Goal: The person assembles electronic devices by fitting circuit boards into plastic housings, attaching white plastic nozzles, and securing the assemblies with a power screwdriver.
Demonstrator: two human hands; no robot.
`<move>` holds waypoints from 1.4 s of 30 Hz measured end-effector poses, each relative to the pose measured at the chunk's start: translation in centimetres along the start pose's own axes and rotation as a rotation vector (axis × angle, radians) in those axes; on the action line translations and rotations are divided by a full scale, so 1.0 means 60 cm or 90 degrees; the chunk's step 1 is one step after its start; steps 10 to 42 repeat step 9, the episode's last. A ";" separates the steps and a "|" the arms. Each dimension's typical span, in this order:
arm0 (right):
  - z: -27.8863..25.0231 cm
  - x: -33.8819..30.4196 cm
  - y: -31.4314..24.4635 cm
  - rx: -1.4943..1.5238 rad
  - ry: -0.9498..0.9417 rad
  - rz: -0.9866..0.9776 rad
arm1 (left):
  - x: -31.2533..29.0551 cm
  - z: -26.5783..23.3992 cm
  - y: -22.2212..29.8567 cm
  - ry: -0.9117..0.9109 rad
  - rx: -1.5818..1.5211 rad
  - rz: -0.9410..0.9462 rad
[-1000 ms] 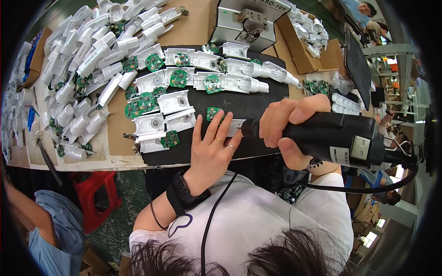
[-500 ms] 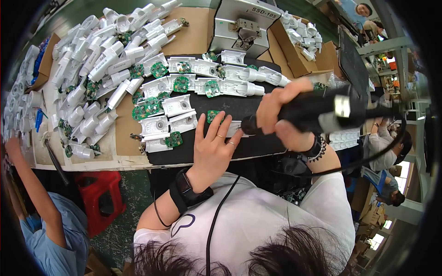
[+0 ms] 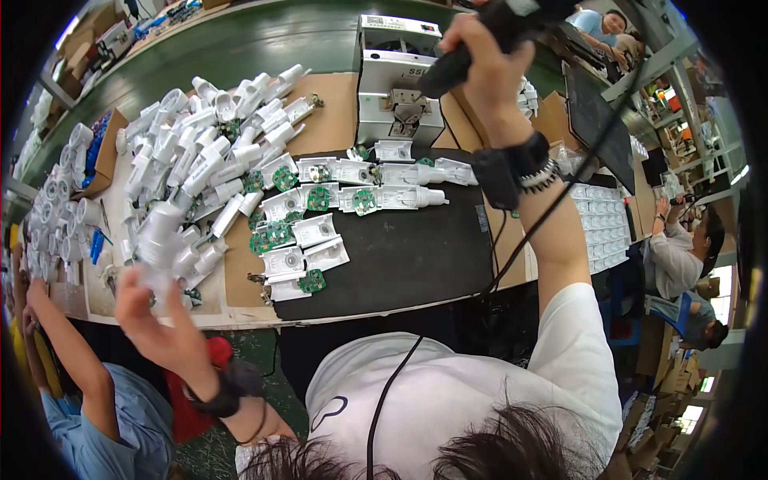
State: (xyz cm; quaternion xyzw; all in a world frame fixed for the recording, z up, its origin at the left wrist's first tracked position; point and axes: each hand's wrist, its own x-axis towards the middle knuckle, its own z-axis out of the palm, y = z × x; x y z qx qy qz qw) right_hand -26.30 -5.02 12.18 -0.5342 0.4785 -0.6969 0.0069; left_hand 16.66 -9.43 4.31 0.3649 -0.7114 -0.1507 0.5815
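At the left, my left hand (image 3: 164,328) is blurred over the near edge of a heap of white plastic housings (image 3: 212,164). Between its fingers is the lower end of one white plastic housing (image 3: 156,240), also smeared by motion. My right hand (image 3: 492,76) is raised at the back and wrapped round a black electric screwdriver (image 3: 504,24). The tool's nose points down and left, in front of a white box-shaped screw feeder (image 3: 400,76); its bit cannot be made out. Open housing halves (image 3: 316,230) and green circuit boards (image 3: 272,236) lie in rows on the black mat (image 3: 400,264).
A cardboard box (image 3: 552,120) stands at the back right, near a white tray with rows of compartments (image 3: 600,228). The screwdriver's cable (image 3: 560,196) hangs past my right forearm. A co-worker's arm (image 3: 68,328) reaches to the table at far left, beside a red stool (image 3: 192,400).
My left hand has left the mat and swung left to the heap; the housing and board under it are gone from the mat. My right hand has lifted the screwdriver up and back toward the feeder.
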 end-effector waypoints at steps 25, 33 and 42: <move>0.021 -0.002 0.003 0.144 0.049 0.028 | 0.117 -0.067 -0.305 0.000 0.256 -0.178; 0.021 -0.002 0.003 0.144 0.049 0.028 | 0.117 -0.067 -0.305 0.000 0.256 -0.178; 0.021 -0.002 0.003 0.144 0.049 0.028 | 0.117 -0.067 -0.305 0.000 0.256 -0.178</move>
